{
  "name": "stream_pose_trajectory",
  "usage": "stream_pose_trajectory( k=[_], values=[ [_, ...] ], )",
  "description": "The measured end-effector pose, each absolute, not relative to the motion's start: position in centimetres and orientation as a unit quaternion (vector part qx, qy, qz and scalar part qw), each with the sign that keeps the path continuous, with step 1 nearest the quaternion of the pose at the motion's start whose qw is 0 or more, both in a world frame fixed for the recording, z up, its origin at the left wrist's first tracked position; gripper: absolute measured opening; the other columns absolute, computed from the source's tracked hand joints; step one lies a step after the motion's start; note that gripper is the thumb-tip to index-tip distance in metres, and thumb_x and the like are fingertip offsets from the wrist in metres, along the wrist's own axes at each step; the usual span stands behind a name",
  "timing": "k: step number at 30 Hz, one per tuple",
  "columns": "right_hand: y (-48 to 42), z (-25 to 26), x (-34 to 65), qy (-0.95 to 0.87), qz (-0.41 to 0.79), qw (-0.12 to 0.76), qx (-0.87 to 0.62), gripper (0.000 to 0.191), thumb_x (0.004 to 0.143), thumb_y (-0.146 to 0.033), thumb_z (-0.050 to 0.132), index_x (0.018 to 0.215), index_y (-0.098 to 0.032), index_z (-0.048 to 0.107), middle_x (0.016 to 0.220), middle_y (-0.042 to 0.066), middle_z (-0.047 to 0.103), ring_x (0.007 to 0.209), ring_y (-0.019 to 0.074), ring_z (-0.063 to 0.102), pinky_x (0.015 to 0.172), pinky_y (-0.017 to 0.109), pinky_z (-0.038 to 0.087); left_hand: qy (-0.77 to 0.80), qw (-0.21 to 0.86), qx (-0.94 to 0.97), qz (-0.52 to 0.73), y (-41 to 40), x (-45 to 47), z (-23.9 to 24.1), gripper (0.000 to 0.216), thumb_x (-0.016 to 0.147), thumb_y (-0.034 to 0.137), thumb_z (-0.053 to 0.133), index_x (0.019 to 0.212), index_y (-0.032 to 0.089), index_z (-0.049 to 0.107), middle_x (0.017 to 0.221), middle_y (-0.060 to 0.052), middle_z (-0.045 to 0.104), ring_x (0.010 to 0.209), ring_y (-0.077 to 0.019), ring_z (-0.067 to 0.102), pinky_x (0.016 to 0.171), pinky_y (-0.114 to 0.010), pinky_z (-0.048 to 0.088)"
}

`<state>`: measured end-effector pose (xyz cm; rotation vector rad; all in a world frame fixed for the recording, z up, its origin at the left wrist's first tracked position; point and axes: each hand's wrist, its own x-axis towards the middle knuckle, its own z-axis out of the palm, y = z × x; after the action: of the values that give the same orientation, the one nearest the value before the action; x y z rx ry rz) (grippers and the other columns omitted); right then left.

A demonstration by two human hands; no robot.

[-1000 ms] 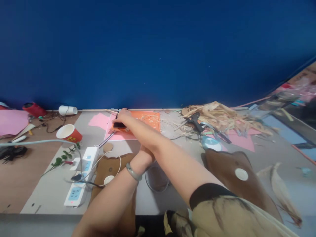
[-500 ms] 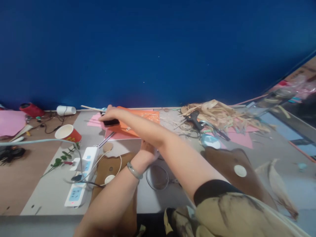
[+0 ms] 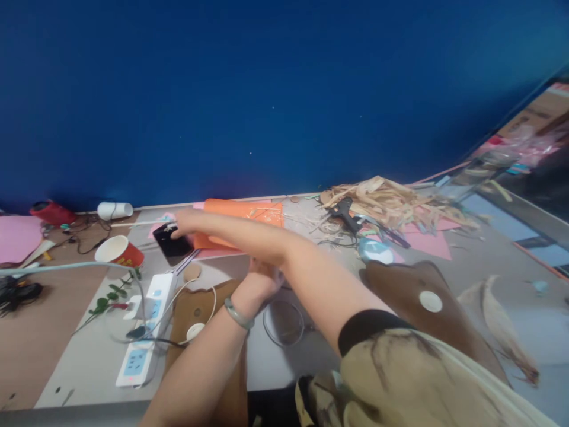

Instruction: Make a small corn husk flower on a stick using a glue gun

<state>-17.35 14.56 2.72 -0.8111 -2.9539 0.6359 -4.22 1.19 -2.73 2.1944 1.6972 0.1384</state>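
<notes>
My right arm crosses over my left. At the far left of the work surface, my right hand (image 3: 183,223) has its fingers curled on the upper edge of a black smartphone (image 3: 172,244). A thin pale stick (image 3: 136,224) extends leftward from beside these fingers; whether they hold it too is unclear. Partly covered by the right forearm, my left hand (image 3: 263,276) is closed near the middle, and what lies inside its fingers is hidden. Below it is a thin round hoop (image 3: 283,344). Orange paper (image 3: 222,207) lies behind the right forearm.
A white power strip (image 3: 144,350) with cables, a paper cup (image 3: 120,252) and a green sprig (image 3: 102,303) are on the left. Toward the right lie a glue gun (image 3: 347,214), dried husk strips (image 3: 386,201) and a brown bear-shaped piece (image 3: 409,284). A blue panel (image 3: 284,101) rises behind.
My right hand has moved left, and the phone has shifted left with it, showing more of its dark face. The stick has moved left and lies more level. My left hand has barely moved.
</notes>
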Motion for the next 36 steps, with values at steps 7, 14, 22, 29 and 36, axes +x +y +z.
stream_pose_trajectory(
  k=[7,14,22,29,36],
  values=[
    [21.6,6.5,-7.4,-0.921,0.135,-0.003,-0.365,0.046,0.071,-0.038,0.075,0.106,-0.009,0.068,0.106,0.016,0.069,0.091,0.0289,0.067,0.076,0.034,0.052,0.608,0.158,0.778,-0.023,1.9,-3.4,-1.8,0.063,0.082,0.040,0.054,0.139,0.017,0.044,0.140,-0.020,0.043,0.131,-0.0377,0.037,0.111,-0.052,0.019],
    [22.8,10.9,-6.4,-0.909,0.160,0.050,-0.380,0.030,0.084,-0.029,0.061,0.105,-0.009,0.068,0.101,0.012,0.069,0.091,0.0235,0.066,0.077,0.030,0.050,0.607,0.158,0.778,-0.026,1.8,-3.4,-1.9,0.059,0.083,0.040,0.052,0.138,0.018,0.047,0.141,-0.019,0.042,0.131,-0.0368,0.036,0.111,-0.051,0.018],
    [22.3,6.1,-7.8,-0.941,0.078,-0.019,-0.328,0.022,0.075,-0.024,0.070,0.095,-0.014,0.073,0.106,0.013,0.070,0.108,0.0315,0.062,0.091,0.038,0.046,0.607,0.164,0.777,-0.024,1.8,-3.5,-1.6,0.059,0.083,0.040,0.053,0.138,0.020,0.046,0.140,-0.017,0.043,0.131,-0.0361,0.036,0.111,-0.052,0.018],
    [24.4,1.0,-4.6,-0.943,0.116,-0.024,-0.311,0.062,0.064,-0.022,0.077,0.124,-0.019,0.061,0.129,0.011,0.061,0.113,0.0253,0.060,0.092,0.029,0.046,0.608,0.166,0.776,-0.027,1.9,-3.4,-1.9,0.052,0.083,0.039,0.053,0.130,0.016,0.053,0.139,-0.019,0.045,0.132,-0.0356,0.036,0.112,-0.052,0.017],
    [23.1,3.9,1.7,-0.943,0.146,0.033,-0.296,0.054,0.077,-0.032,0.068,0.128,-0.017,0.059,0.130,0.010,0.061,0.116,0.0233,0.057,0.095,0.028,0.042,0.611,0.168,0.772,-0.039,1.8,-3.4,-2.0,0.057,0.083,0.038,0.054,0.135,0.015,0.049,0.146,-0.021,0.039,0.137,-0.0370,0.032,0.113,-0.053,0.015]
  ],
)
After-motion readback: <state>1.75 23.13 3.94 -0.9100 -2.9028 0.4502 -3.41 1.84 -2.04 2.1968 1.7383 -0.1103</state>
